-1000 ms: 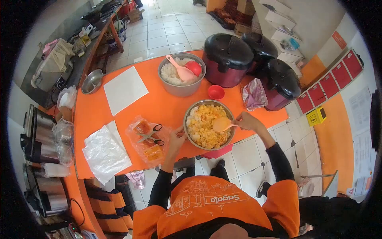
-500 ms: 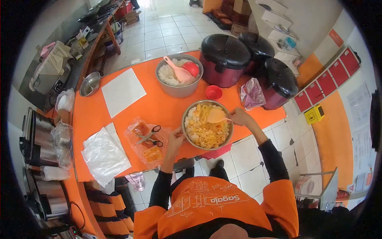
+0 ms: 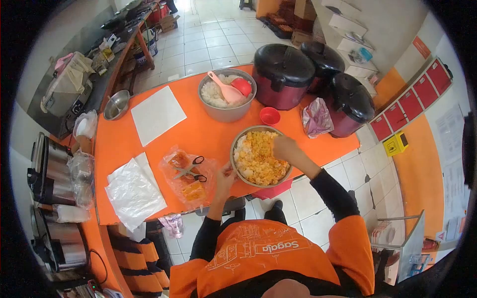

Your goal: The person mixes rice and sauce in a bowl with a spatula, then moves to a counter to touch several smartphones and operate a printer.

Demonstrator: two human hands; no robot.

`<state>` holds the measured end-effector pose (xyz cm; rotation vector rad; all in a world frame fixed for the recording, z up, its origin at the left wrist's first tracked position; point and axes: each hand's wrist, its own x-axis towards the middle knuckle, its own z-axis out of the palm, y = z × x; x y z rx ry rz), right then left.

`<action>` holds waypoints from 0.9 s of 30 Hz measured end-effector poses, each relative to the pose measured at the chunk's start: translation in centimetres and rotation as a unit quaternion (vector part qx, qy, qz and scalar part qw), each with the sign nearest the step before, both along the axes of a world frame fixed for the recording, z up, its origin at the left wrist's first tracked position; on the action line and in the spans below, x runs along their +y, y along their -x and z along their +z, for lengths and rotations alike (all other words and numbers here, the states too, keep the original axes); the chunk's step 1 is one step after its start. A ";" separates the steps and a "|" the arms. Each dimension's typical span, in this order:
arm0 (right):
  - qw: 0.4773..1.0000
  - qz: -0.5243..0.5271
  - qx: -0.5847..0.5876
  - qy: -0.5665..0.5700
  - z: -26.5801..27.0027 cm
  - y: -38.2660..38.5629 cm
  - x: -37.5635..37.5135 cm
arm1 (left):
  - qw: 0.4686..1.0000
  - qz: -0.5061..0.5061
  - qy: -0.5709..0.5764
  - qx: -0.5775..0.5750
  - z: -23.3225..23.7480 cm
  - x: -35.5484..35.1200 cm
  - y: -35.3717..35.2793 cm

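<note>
A steel bowl (image 3: 233,149) of yellow-orange mixed rice (image 3: 254,160) sits at the near edge of the orange counter (image 3: 198,131). My left hand (image 3: 227,175) grips the bowl's near-left rim. My right hand (image 3: 284,148) is inside the bowl, over the right side of the rice, fingers closed around the orange rice paddle, which the hand now mostly hides.
Behind the bowl stand a steel bowl of white rice (image 3: 226,113) holding a pink paddle (image 3: 226,89), a small red dish (image 3: 270,115) and three dark rice cookers (image 3: 283,74). Scissors (image 3: 189,168) lie on plastic packets to the left, near white paper (image 3: 158,114) and plastic sheets (image 3: 134,191).
My right hand has swept the paddle from the bowl's right rim to the left and down into the rice. The left hand has stayed on the rim.
</note>
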<state>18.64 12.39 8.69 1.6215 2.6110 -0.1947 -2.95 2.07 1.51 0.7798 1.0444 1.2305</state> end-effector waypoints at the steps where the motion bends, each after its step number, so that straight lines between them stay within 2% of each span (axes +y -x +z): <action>1: 1.000 0.016 -0.002 0.018 1.3 0.8 0.3 | 1.000 0.011 0.001 -0.009 0.1 -0.5 -0.3; 5: 0.997 0.015 -0.044 0.058 9.9 0.4 0.1 | 0.999 0.025 0.011 0.031 -1.0 -2.6 -2.0; 6: 0.997 0.014 -0.045 0.059 10.8 -0.4 0.1 | 0.998 0.032 -0.027 0.040 -0.7 -3.2 -2.4; 8: 0.994 0.013 -0.091 -0.063 11.6 -2.1 -0.1 | 0.996 0.039 -0.063 0.047 0.5 -3.9 -3.0; 10: 0.993 -0.006 -0.110 -0.051 10.3 -2.1 -0.7 | 0.999 0.032 0.034 -0.024 1.8 -4.2 -3.4; 11: 0.991 -0.024 -0.128 -0.042 9.1 -2.1 -1.1 | 0.999 0.030 0.034 -0.024 1.7 -4.2 -3.4; 13: 0.992 0.023 -0.098 -0.076 2.2 -2.2 -2.3 | 0.997 0.033 0.024 -0.061 1.6 -4.3 -3.5; 15: 0.993 0.024 -0.103 -0.060 -0.2 0.3 -4.5 | 0.996 0.035 0.035 -0.080 0.8 -4.1 -3.5; 20: 0.997 -0.033 -0.049 -0.040 0.7 2.9 -7.3 | 0.995 -0.011 0.050 -0.089 -1.4 -4.0 -2.9; 25: 0.999 -0.034 -0.014 -0.010 0.9 3.9 -9.0 | 0.995 -0.003 0.045 -0.083 0.9 -4.1 -3.0; 27: 0.997 -0.016 0.045 -0.065 0.7 4.3 -9.6 | 0.995 -0.008 0.035 -0.096 0.6 -4.0 -3.1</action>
